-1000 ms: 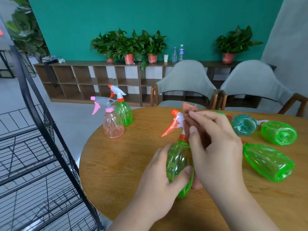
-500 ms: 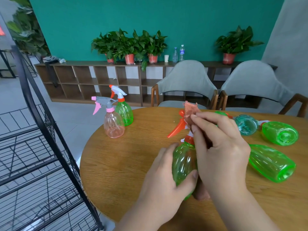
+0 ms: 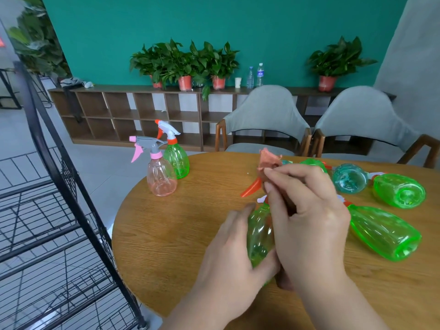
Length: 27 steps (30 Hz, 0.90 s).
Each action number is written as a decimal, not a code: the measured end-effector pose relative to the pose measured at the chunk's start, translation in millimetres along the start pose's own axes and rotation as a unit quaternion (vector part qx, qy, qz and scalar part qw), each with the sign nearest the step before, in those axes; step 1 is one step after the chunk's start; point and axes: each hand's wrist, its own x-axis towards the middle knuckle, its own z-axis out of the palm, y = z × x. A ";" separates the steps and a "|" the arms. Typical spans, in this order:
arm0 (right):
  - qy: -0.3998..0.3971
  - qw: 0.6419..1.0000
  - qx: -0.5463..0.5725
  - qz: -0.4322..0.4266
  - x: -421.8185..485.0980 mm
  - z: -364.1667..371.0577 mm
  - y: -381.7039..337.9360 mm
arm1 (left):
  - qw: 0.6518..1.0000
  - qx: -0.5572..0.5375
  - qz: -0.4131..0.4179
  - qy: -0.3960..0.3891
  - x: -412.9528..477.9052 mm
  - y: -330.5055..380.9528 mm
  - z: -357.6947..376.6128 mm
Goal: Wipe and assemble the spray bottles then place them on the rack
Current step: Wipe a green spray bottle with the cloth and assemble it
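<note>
My left hand (image 3: 234, 253) grips the body of a green spray bottle (image 3: 259, 234) above the round wooden table (image 3: 166, 234). My right hand (image 3: 307, 215) holds a pink cloth (image 3: 267, 160) bunched around the bottle's spray head; only its orange trigger (image 3: 251, 188) sticks out to the left. Two assembled bottles stand at the table's far left edge: a pink one (image 3: 160, 176) with a grey head and a green one (image 3: 176, 158) with a white head. The black wire rack (image 3: 62, 210) stands on the floor to the left.
On the right of the table lie two green bottle bodies (image 3: 383, 232) (image 3: 400, 190), a teal one (image 3: 348, 178) and another green piece behind my right hand. Two grey chairs (image 3: 266, 120) stand behind the table. A low shelf with potted plants lines the back wall.
The held bottle has shifted right and slightly toward me. My right hand with the cloth has moved up over the spray head, which now hides all but the trigger.
</note>
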 end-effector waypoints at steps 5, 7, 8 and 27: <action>-0.015 1.000 0.010 -0.020 1.1 1.6 -0.5 | 0.999 0.031 0.014 0.002 -0.4 -1.7 -1.7; 0.007 1.000 0.009 0.005 6.9 -3.0 7.9 | 0.999 0.029 0.012 0.015 -1.0 -2.7 -1.8; 0.008 1.000 0.005 0.022 9.8 -5.1 12.3 | 1.000 0.021 0.006 0.019 -1.2 -2.9 -2.3; -0.124 0.992 0.035 0.004 -1.9 3.1 -4.4 | 0.997 -0.045 -0.040 0.051 2.4 -5.0 -6.0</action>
